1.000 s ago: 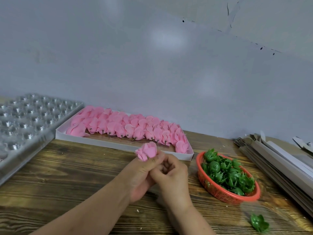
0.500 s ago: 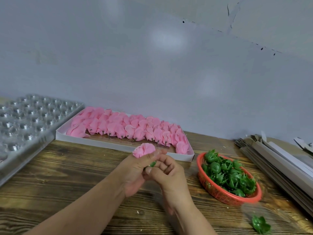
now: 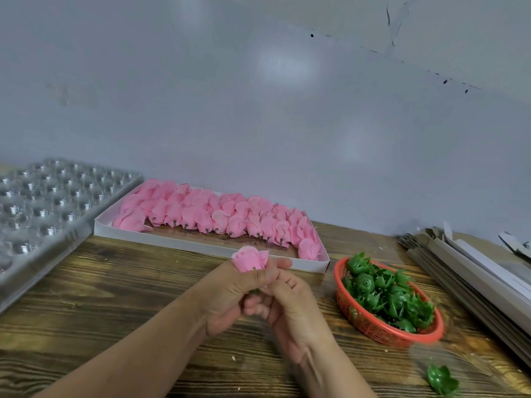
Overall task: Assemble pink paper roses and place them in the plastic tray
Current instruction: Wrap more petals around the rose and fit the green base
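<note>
- Since the earlier frames, both hands sit a bit lower and closer to the person, and the pink paper rose bud (image 3: 249, 259) stands more upright above the left thumb.
- Left hand (image 3: 230, 294): fingers and thumb curled round the base of the bud, holding it.
- Right hand (image 3: 287, 305): fingers curled narrow, pressed against the left hand under the bud; a bit of green shows there, prob. a calyx, but what it pinches I cannot tell.
- Done so far, as I judge: one rose nearly assembled, not yet placed.
- Clear plastic tray with round cells (image 3: 57, 202) is at far left, well apart from the hands; its visible cells look w/o roses.
- Left to do: many pink buds in the white flat box (image 3: 207, 248), and many green plastic calyx pieces in the red mesh basket (image 3: 373, 328).
- One loose green calyx (image 3: 441, 383) lies on the brown wooden table (image 3: 115, 297), near right.
</note>
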A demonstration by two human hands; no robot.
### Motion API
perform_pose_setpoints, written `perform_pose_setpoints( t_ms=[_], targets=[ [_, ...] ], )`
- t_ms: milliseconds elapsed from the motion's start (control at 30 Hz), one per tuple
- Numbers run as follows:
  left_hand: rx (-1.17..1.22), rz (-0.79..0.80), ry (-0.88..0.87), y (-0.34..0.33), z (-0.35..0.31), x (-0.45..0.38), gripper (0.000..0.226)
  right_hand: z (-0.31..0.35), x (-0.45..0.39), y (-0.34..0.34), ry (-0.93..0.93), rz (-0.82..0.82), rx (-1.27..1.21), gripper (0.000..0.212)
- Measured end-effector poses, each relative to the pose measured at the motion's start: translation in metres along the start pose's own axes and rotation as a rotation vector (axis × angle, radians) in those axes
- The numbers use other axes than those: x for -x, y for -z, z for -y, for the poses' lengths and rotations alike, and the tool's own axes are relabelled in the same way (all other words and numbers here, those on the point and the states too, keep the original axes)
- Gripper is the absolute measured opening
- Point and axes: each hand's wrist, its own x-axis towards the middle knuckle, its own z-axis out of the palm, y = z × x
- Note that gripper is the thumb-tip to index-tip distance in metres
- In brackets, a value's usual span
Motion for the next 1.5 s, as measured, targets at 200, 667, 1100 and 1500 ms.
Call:
perform_pose_setpoints(
  t_ms=[200,667,1100,1500],
  targets=[
    [-0.075,0.020,0.007,0.002,-0.001,0.000,0.045,0.002,0.000,0.004,-0.030,0.103,-0.059,0.013],
    [-0.046,-0.207,-0.080,-0.010,0.000,-0.003,0.043,-0.008,0.000,-0.001,0.089,0.024,-0.022,0.044],
    [-0.230,-0.038,-0.091,-0.003,0.000,-0.002,0.037,-0.004,0.003,0.007,-0.016,0.194,-0.112,0.080],
    [-0.259,0.055,-0.019,0.000,-0.006,0.002,0.037,-0.001,0.002,0.015,0.004,0.204,-0.028,0.049]
  ],
)
